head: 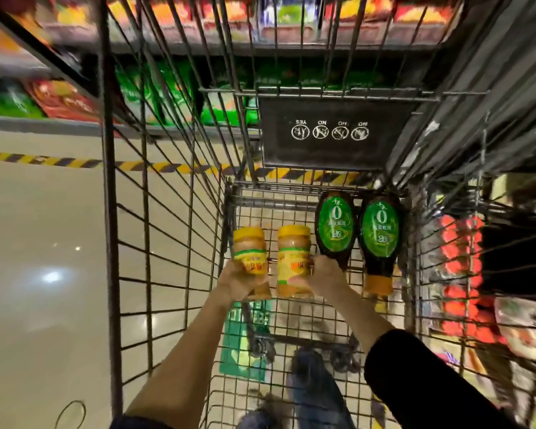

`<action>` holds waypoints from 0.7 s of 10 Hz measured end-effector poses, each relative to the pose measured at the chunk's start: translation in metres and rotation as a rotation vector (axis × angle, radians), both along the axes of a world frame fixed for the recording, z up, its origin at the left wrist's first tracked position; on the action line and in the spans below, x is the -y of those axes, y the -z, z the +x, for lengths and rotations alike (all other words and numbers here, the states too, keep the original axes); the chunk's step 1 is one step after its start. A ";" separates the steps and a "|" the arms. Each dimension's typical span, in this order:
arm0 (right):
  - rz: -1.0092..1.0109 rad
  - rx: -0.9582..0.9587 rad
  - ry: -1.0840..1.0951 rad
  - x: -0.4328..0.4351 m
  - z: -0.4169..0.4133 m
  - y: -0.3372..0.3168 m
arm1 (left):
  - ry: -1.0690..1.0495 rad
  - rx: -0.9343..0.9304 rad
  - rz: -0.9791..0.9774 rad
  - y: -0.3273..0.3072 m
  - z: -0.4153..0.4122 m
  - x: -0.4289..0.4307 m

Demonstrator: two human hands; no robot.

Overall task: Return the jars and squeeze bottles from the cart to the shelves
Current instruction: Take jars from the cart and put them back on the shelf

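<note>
In cart, jars seemingly lids-forward.

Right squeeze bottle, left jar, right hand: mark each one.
Right squeeze bottle (380, 231), head view, on its green label.
Left jar (249, 235), head view, on its yellow lid.
Right hand (328, 275), head view, on its back.

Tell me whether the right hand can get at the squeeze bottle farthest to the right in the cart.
Probably not yet. The right hand is already closed around a jar. The far right squeeze bottle lies uncovered on the cart floor with nothing over it, so the path is free once that hand is emptied.
</note>
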State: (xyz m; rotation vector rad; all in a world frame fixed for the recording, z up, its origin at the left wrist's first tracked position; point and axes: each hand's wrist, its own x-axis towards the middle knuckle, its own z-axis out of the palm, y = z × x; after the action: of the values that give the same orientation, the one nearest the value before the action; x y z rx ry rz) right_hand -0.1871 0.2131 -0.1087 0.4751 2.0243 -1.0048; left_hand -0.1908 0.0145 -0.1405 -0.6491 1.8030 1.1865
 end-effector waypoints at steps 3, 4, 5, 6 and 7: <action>-0.221 0.185 0.311 0.025 0.007 0.011 | -0.037 -0.004 -0.172 -0.024 0.005 -0.003; -0.276 0.236 0.516 0.026 0.010 0.015 | -0.096 -0.048 -0.055 -0.038 0.004 -0.006; -0.322 0.276 0.597 0.023 0.012 0.015 | -0.174 -0.032 0.006 -0.063 -0.001 -0.018; -0.382 0.265 0.637 0.013 0.013 0.004 | -0.189 -0.064 0.028 -0.074 -0.006 -0.024; -0.446 0.206 0.671 0.003 0.012 -0.016 | -0.148 -0.137 0.043 -0.088 -0.007 -0.027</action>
State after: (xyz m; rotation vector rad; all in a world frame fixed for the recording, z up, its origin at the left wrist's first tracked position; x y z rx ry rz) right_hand -0.1754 0.2101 -0.0932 0.9939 1.4050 -1.6767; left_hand -0.1974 0.0416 -0.0527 -0.7008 1.8635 1.3944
